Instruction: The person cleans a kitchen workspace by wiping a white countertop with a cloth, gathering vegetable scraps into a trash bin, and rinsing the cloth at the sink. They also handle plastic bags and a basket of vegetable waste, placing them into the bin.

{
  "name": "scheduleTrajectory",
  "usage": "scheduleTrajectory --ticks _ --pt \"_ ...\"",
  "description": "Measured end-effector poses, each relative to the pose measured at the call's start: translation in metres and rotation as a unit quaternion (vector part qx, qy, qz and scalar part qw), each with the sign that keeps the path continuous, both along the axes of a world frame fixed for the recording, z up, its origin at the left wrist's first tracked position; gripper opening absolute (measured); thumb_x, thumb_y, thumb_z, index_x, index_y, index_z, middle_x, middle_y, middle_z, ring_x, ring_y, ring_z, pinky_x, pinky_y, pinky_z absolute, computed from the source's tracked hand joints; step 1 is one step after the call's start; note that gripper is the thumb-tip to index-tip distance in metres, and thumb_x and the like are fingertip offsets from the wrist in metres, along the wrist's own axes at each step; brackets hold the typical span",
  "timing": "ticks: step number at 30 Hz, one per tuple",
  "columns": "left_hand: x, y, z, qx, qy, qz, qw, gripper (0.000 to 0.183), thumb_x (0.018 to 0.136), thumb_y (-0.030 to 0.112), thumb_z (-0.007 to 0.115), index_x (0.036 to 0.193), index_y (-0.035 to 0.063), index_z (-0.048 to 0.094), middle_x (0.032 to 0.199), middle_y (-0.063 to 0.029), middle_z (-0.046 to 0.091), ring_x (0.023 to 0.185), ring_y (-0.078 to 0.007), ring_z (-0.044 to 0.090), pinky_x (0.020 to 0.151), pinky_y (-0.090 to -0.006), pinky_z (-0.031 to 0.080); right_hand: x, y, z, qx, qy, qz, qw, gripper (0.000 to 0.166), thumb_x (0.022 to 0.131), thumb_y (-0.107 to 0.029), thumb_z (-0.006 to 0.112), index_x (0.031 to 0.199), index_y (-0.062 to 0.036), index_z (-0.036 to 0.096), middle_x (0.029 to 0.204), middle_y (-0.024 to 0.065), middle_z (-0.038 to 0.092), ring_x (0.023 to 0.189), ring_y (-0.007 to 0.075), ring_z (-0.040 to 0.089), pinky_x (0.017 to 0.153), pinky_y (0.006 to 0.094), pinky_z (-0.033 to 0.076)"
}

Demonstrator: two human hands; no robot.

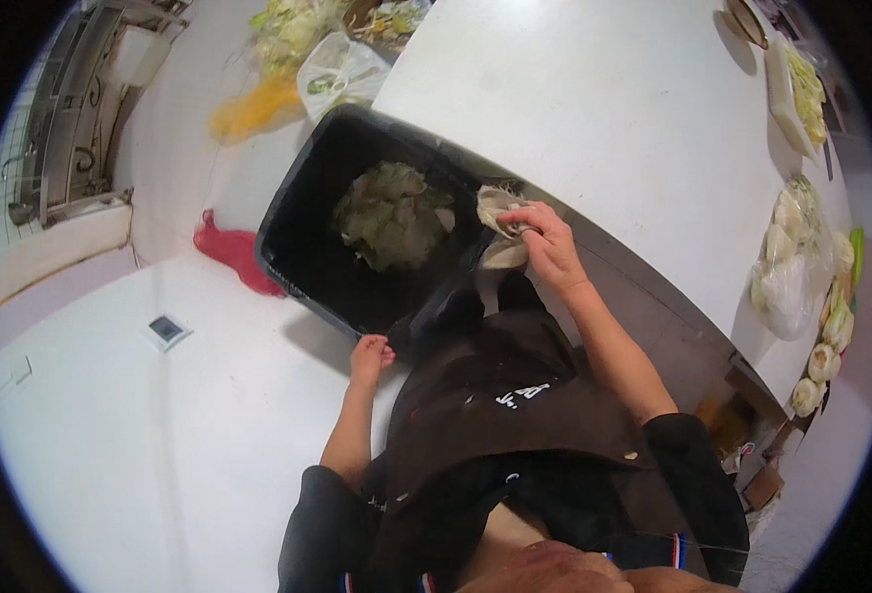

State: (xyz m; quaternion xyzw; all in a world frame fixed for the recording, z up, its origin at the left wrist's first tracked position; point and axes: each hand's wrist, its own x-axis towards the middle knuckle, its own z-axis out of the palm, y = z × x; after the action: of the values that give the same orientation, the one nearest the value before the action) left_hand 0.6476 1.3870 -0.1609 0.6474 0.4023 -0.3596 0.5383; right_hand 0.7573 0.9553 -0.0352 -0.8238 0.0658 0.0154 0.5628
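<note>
A black plastic bin (317, 185) stands before me with its mouth up, and leafy vegetable scraps (395, 215) lie in it. At the bin's near rim is my left hand (373, 357), its fingers curled on the edge or on a thin bag film there; which one I cannot tell. My right hand (547, 237) grips a bunched beige cloth (501, 209) beside the bin's right corner, close to the table edge. Some light material hangs just below that hand.
A white table (554, 104) borders the bin on the right, bearing a tray of cut vegetables (802, 96) and a bagged vegetable (791, 259). A knotted white bag (339, 74) and yellow netting (254, 107) lie beyond the bin; red netting (236, 252) lies left.
</note>
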Motion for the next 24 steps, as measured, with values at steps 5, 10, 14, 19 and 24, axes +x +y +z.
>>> scheduleTrajectory --ticks 5,10,14,19,24 --pt "-0.018 0.024 -0.033 0.089 -0.041 0.008 0.995 0.008 0.103 0.012 0.058 0.105 0.0063 0.063 0.085 -0.0062 0.066 0.069 -0.0152 0.066 0.06 -0.0284 0.057 -0.045 0.007 -0.032 0.214 0.271 -0.061 0.936 0.022 0.086 -0.007 0.049 0.088 -0.004 0.071 0.093 0.0048 0.07 0.087 0.0138 0.06 0.081 0.0274 0.048" --pt "-0.026 0.028 -0.033 0.16 -0.039 0.022 0.986 0.007 0.1 0.011 0.06 0.105 0.0057 0.059 0.087 -0.0073 0.063 0.068 -0.015 0.063 0.058 -0.0277 0.055 -0.095 -0.018 -0.058 0.225 0.288 -0.064 0.928 0.022 0.088 -0.014 0.05 0.081 -0.0043 0.069 0.088 0.0025 0.068 0.083 0.0122 0.059 0.078 0.0262 0.047" --pt "-0.022 0.007 -0.016 0.176 -0.057 0.053 0.981 0.009 0.098 0.01 0.059 0.105 0.0049 0.059 0.089 -0.0077 0.063 0.068 -0.0146 0.062 0.059 -0.0268 0.056 -0.09 -0.049 -0.024 0.245 0.27 -0.114 0.924 0.022 0.088 -0.016 0.051 0.084 -0.0018 0.067 0.086 0.0025 0.065 0.08 0.013 0.056 0.076 0.0277 0.047" --pt "0.024 -0.048 0.016 0.15 -0.085 0.015 0.985 0.008 0.1 0.011 0.06 0.105 0.0042 0.062 0.088 -0.0057 0.064 0.071 -0.0138 0.064 0.062 -0.0252 0.057 -0.085 -0.098 0.022 0.208 0.21 -0.166 0.941 0.027 0.093 -0.025 0.056 0.08 -0.0021 0.063 0.08 0.0011 0.061 0.076 0.0117 0.052 0.07 0.0274 0.044" --pt "0.071 -0.104 0.039 0.073 -0.164 -0.016 0.984 0.009 0.1 0.013 0.062 0.101 0.0043 0.064 0.085 -0.0055 0.065 0.072 -0.0135 0.065 0.063 -0.0247 0.056 -0.087 -0.14 0.039 0.077 0.179 -0.238 0.951 0.035 0.098 -0.03 0.063 0.079 -0.0015 0.064 0.074 -0.0007 0.06 0.073 0.0089 0.052 0.07 0.0265 0.044"
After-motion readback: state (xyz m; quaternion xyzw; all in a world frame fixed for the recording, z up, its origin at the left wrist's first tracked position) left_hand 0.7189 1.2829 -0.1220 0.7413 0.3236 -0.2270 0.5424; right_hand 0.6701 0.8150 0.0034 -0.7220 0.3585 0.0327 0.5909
